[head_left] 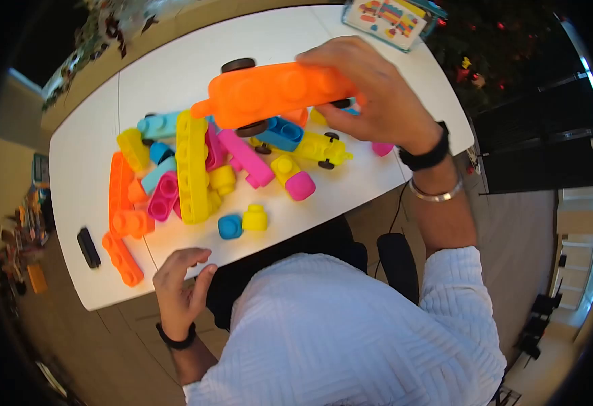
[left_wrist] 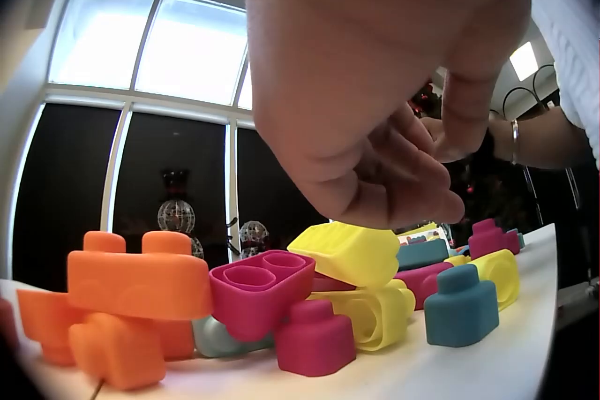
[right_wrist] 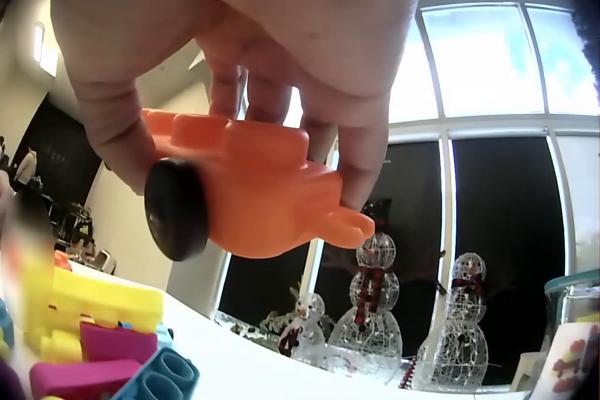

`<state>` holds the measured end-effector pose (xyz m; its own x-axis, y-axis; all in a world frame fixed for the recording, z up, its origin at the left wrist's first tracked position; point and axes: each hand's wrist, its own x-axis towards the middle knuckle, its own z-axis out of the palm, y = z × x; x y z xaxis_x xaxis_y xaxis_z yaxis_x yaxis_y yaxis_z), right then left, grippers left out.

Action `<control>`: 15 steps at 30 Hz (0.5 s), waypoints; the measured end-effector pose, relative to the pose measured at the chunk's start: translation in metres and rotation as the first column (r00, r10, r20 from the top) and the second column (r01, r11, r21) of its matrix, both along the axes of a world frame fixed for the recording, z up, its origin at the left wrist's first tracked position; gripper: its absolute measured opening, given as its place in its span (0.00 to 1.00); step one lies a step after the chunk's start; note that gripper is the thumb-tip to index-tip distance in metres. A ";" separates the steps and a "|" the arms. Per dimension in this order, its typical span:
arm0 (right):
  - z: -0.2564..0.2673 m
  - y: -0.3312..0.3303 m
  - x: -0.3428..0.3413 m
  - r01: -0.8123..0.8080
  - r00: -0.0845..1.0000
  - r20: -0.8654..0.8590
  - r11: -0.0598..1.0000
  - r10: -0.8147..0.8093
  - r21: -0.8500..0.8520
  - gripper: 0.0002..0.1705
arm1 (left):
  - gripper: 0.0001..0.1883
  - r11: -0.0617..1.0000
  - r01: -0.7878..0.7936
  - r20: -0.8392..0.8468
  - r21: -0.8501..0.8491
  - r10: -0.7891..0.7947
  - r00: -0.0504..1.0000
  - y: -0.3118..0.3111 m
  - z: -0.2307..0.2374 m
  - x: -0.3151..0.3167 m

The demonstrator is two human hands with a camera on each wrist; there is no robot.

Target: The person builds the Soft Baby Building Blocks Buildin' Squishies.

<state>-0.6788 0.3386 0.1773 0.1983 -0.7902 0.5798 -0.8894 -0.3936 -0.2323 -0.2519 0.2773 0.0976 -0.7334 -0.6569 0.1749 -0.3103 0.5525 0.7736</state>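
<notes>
My right hand (head_left: 377, 88) grips an orange wheeled piece (head_left: 269, 91) by one end, above the back of the white table. In the right wrist view, the fingers of this hand (right_wrist: 253, 34) come down around the orange piece (right_wrist: 262, 194), which has a black wheel and a small tab. My left hand (head_left: 180, 287) hangs at the front table edge, loosely curled and holding nothing. Near it lie a blue block (head_left: 229, 227), a yellow block (head_left: 255, 218) and a long orange piece (head_left: 122, 259). A long yellow piece (head_left: 192, 166) lies across the pile.
Mixed blocks, including a pink piece (head_left: 246, 159) and a yellow wheeled piece (head_left: 320, 149), spread over the table's middle. A black object (head_left: 88, 247) sits at the left edge. A container with a picture card (head_left: 391, 20) stands at the back right. A black chair (head_left: 398, 267) is beside the person.
</notes>
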 end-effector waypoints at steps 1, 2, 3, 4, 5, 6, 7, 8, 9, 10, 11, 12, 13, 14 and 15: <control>0.008 0.009 0.009 -0.011 1.000 -0.017 1.000 0.011 0.013 0.35 | 0.12 1.000 0.004 0.000 0.001 -0.004 1.000 0.001 -0.003 0.001; 0.013 0.018 0.018 -0.022 0.999 -0.034 1.000 0.022 0.019 0.36 | 0.13 1.000 0.008 0.000 -0.003 -0.008 1.000 0.002 -0.006 0.005; 0.016 0.028 0.030 -0.053 0.999 0.007 0.995 0.052 0.086 0.36 | 0.13 0.999 -0.042 0.022 0.013 0.041 0.999 0.006 -0.007 0.008; 0.019 0.036 0.040 -0.077 0.997 0.039 0.987 0.072 0.141 0.37 | 0.15 1.000 -0.007 0.002 0.019 0.007 1.000 0.007 -0.010 0.009; 0.012 0.043 0.045 -0.156 0.986 0.089 0.972 0.142 0.176 0.37 | 0.17 0.999 0.037 -0.024 0.017 -0.037 0.999 0.008 -0.012 0.009; 0.004 0.051 0.052 -0.191 0.979 0.123 0.951 0.165 0.242 0.36 | 0.17 1.000 0.011 -0.017 0.014 -0.011 1.000 0.010 -0.012 0.008; -0.004 0.058 0.062 -0.225 0.968 0.180 0.920 0.174 0.322 0.36 | 0.21 0.999 0.031 -0.030 0.043 -0.030 0.999 0.012 -0.013 0.007; -0.013 0.063 0.070 -0.256 0.957 0.234 0.880 0.172 0.399 0.37 | 0.24 0.996 0.057 -0.046 0.072 -0.054 0.998 0.014 -0.015 0.007; -0.023 0.066 0.076 -0.264 0.955 0.236 0.879 0.180 0.397 0.37 | 0.34 0.997 0.058 -0.003 0.058 -0.058 0.998 0.016 -0.019 0.008; -0.034 0.068 0.083 -0.312 0.942 0.257 0.842 0.214 0.440 0.36 | 0.34 0.997 0.055 0.000 0.059 -0.055 0.998 0.018 -0.020 0.008; -0.045 0.071 0.090 -0.354 0.929 0.280 0.802 0.242 0.481 0.36 | 0.38 0.983 0.078 -0.029 0.165 -0.074 0.997 0.019 -0.019 0.006; -0.055 0.074 0.096 -0.352 0.929 0.284 0.803 0.237 0.481 0.36 | 0.41 0.958 0.106 -0.059 0.267 -0.094 0.994 0.020 -0.019 0.004; -0.066 0.077 0.103 -0.369 0.920 0.319 0.776 0.228 0.511 0.36 | 0.46 0.945 0.128 -0.045 0.301 -0.120 0.992 0.019 -0.022 0.007; -0.077 0.079 0.109 -0.387 0.910 0.353 0.749 0.216 0.538 0.36 | 0.46 0.944 0.136 -0.040 0.301 -0.130 0.991 0.017 -0.020 0.006; -0.087 0.079 0.113 -0.399 0.907 0.357 0.734 0.225 0.550 0.36 | 0.45 0.952 0.165 -0.001 0.256 -0.171 0.985 0.013 -0.016 0.005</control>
